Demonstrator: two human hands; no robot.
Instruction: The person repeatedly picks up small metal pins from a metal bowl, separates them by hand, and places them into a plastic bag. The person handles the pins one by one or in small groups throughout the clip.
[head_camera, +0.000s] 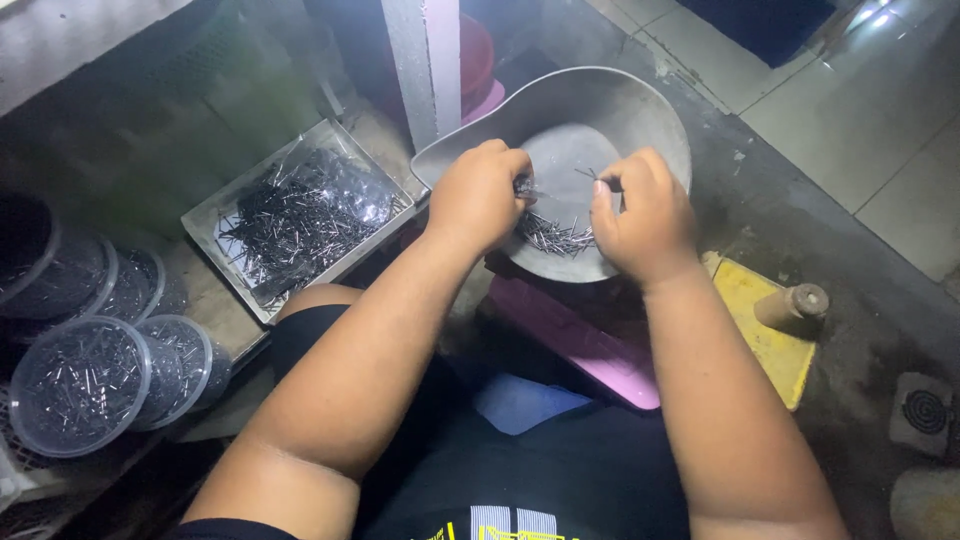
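A grey metal scoop-shaped pan (640, 110) rests on a pink scale (570, 335) in front of me. A small heap of thin dark nails (556, 236) lies at the pan's near side. My left hand (478, 195) is inside the pan, fingers curled around a bunch of nails at its tips. My right hand (645, 215) is over the pan's near right side, pinching a few nails between thumb and fingers. The two hands are close together above the heap.
A rectangular tray (215, 215) full of nails lies to the left. Several round clear plastic tubs of nails (80, 385) are stacked at the far left. A yellow board (745, 290) with a wooden peg (795, 303) lies right. A white post (425, 60) stands behind.
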